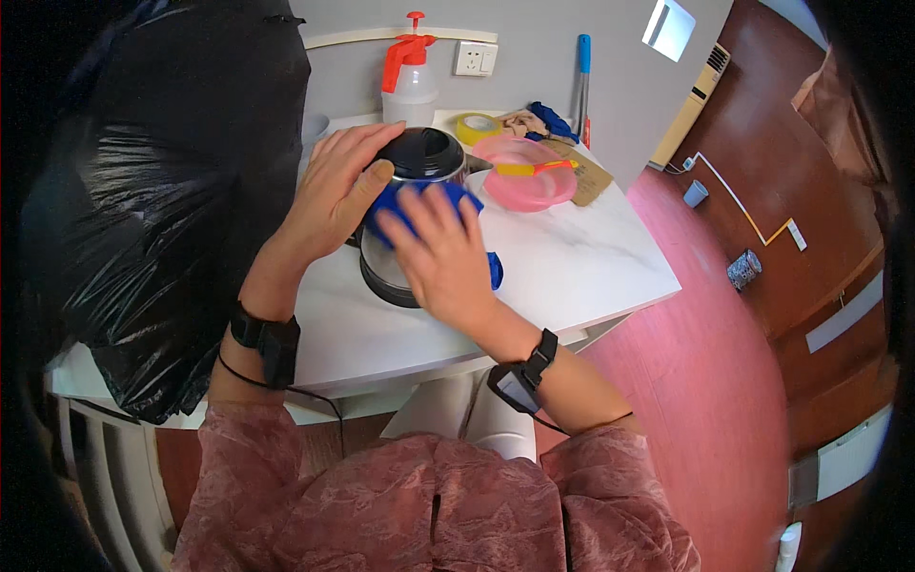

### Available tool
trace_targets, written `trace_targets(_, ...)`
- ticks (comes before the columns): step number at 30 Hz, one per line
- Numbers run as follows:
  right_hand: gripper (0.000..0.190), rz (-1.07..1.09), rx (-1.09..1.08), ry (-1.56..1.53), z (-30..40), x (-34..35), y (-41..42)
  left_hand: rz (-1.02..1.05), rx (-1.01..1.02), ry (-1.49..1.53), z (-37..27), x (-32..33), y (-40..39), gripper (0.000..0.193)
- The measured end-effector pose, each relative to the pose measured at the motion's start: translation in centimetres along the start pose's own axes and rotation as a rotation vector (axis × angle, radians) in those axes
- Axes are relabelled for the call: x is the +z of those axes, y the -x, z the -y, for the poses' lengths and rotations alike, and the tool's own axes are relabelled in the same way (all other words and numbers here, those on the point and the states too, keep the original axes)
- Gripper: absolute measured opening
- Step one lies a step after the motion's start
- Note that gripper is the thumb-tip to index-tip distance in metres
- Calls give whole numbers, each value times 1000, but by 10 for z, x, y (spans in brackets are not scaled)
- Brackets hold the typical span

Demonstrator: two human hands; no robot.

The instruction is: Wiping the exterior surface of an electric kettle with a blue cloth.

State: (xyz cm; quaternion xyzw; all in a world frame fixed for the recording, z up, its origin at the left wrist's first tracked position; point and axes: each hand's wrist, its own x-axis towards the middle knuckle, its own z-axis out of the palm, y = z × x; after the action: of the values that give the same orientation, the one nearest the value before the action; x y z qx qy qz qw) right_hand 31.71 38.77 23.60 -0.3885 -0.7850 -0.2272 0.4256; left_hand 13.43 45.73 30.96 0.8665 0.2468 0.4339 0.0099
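An electric kettle (386,266) with a black lid (422,154) and a black base rim stands on the white marble-patterned table (572,268). Its spout points right. My left hand (329,193) holds the kettle at its upper left, fingers along the lid's edge and thumb towards the front. Against the kettle's side lies a blue cloth (457,196), pressed there by my right hand (447,261), whose fingers are blurred and spread over it. Another bit of blue cloth (496,270) shows beside that hand. Both hands cover much of the kettle's body, and most of its handle is hidden.
A big black plastic bag (164,214) fills the left side. Behind the kettle stand a spray bottle (409,93) and a tape roll (477,127). A pink basin (532,193) with a yellow-and-red tool (536,169), cardboard (590,175) and crumpled cloths (547,121) lie at the back right.
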Motion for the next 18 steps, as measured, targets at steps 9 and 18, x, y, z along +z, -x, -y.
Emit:
trace_targets(9, 43, 205, -366, 148, -6, 6, -19, 64, -12, -55, 1, 1, 0, 58)
trace_targets(18, 44, 234, -385, 251, 6, 15, -23, 17, 11, -61, 5, 1, 1, 57)
